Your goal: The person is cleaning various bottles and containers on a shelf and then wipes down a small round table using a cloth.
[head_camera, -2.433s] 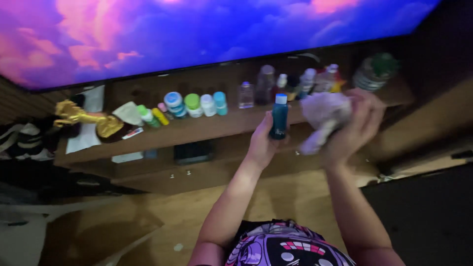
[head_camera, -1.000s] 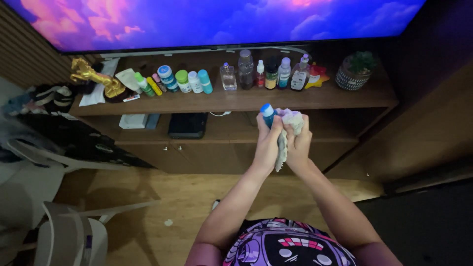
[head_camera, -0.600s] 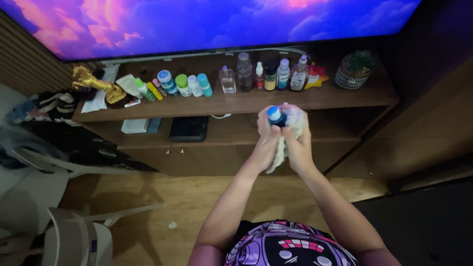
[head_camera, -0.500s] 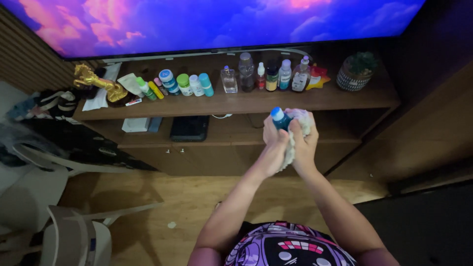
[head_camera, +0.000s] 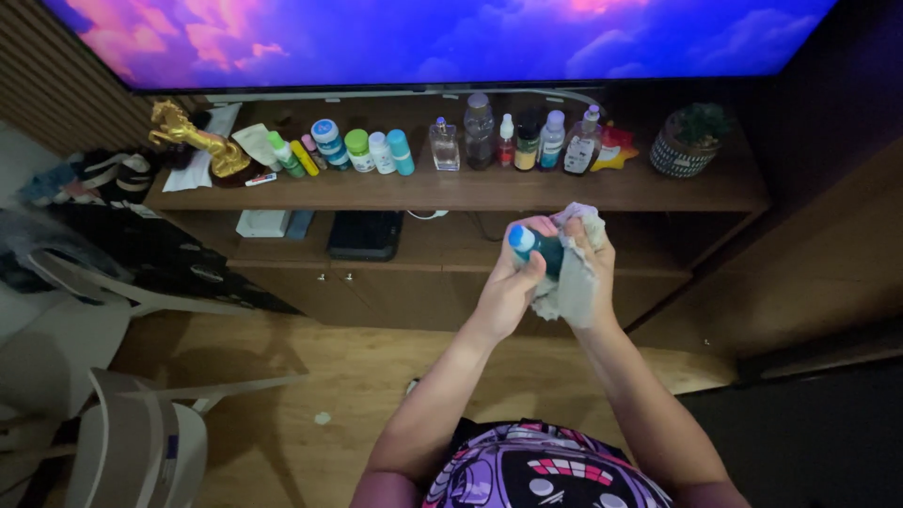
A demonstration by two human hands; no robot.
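Note:
A small teal bottle with a blue cap (head_camera: pixel 534 246) is held in front of me, in my left hand (head_camera: pixel 508 287), which grips it from the left. My right hand (head_camera: pixel 585 254) presses a crumpled grey-white cloth (head_camera: pixel 569 287) around the bottle's right side. Both hands are together in mid-air in front of the wooden shelf (head_camera: pixel 451 193). Most of the bottle's body is hidden by my fingers and the cloth.
The shelf top carries a gold figurine (head_camera: pixel 193 136), several small jars and bottles (head_camera: pixel 362 150), taller bottles (head_camera: pixel 527 139) and a potted plant (head_camera: pixel 691 141). A large lit screen (head_camera: pixel 433 38) hangs above. A black box (head_camera: pixel 365 235) sits on the lower shelf. White chairs (head_camera: pixel 141 433) stand at the left.
My hands came back from the shelf with the bottle and cloth and drew together. Since a second ago they have stayed joined, shifting slightly while the cloth moves around the bottle.

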